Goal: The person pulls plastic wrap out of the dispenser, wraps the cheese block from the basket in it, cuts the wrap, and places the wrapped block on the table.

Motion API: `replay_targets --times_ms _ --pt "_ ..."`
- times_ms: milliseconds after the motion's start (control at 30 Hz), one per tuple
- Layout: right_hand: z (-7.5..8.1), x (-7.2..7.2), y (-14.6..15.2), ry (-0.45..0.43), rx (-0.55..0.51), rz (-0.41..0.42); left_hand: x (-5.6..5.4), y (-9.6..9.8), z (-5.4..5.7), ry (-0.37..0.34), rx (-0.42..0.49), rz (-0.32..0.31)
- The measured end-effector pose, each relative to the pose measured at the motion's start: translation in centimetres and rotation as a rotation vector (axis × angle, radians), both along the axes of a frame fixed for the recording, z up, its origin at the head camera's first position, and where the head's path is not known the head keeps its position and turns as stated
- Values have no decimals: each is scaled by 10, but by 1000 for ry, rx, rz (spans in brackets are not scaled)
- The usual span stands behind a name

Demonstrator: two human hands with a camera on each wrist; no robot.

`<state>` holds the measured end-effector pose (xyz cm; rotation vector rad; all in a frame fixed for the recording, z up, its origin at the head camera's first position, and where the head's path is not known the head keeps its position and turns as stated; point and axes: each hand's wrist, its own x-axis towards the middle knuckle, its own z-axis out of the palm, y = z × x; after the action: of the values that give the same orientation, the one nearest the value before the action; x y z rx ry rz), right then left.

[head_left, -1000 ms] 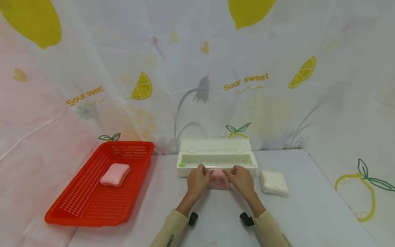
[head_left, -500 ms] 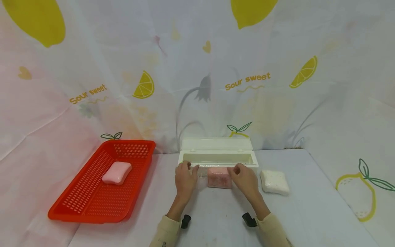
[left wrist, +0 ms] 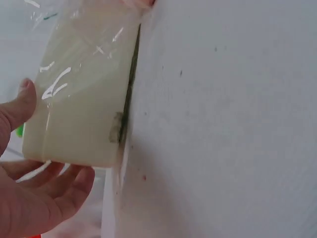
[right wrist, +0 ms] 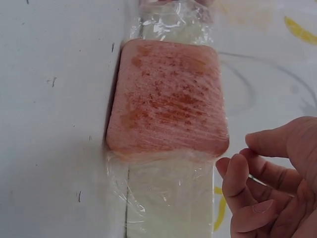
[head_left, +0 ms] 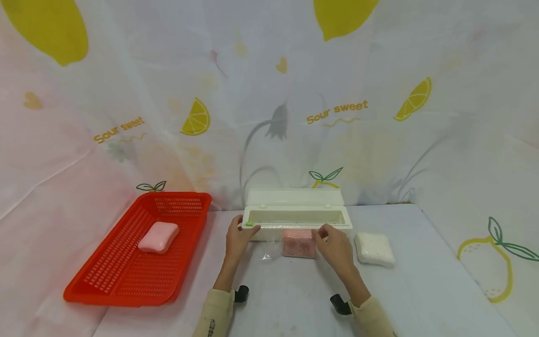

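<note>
Head view: box (head_left: 294, 208) sits at the back of your worktop (head_left: 290, 295), its lid (head_left: 296, 197) tipped up and back. A green tab (head_left: 249, 223) marks the left end. In front, near the middle, you have the pink block (head_left: 299, 243), apparently propped on edge against the box, which likely serves as a backstop. Clear film (head_left: 266, 255) spreads loose on its left. Your left hand (head_left: 237, 238) spans the box's left corner, wide; your right hand (head_left: 337, 248) is narrow at the block's upper right corner, perhaps to keep film or block from slipping. Red basket (head_left: 139, 299) on your left carries a pink bar (head_left: 158, 237); a white block (head_left: 375, 249) lies well to your right.

Left wrist: your thumb lies at one edge of the box, fingers relaxed at its end, likely to steady it. Grip pressure can't be judged. Film creases over the box face.

Right wrist: film clings, wrinkled, over the pink block and past both sides. Your thumb and forefinger nearly meet beside its corner; can't tell whether film is caught between.
</note>
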<state>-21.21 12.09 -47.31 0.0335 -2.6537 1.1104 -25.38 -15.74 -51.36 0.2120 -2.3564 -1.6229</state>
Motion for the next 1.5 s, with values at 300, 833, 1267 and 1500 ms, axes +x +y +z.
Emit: replay_targets --times_ms 300,833,1267,1500 --pt "-3 1 -2 -8 7 9 -4 -14 -2 5 -70 -75" --pt "22 -14 -42 121 45 146 -8 -13 -10 193 -70 -45" --pt "24 -53 -118 67 81 442 -11 -11 -8 138 -67 -78" --pt "20 -61 -148 42 143 432 -7 -11 -10 163 -47 -62"
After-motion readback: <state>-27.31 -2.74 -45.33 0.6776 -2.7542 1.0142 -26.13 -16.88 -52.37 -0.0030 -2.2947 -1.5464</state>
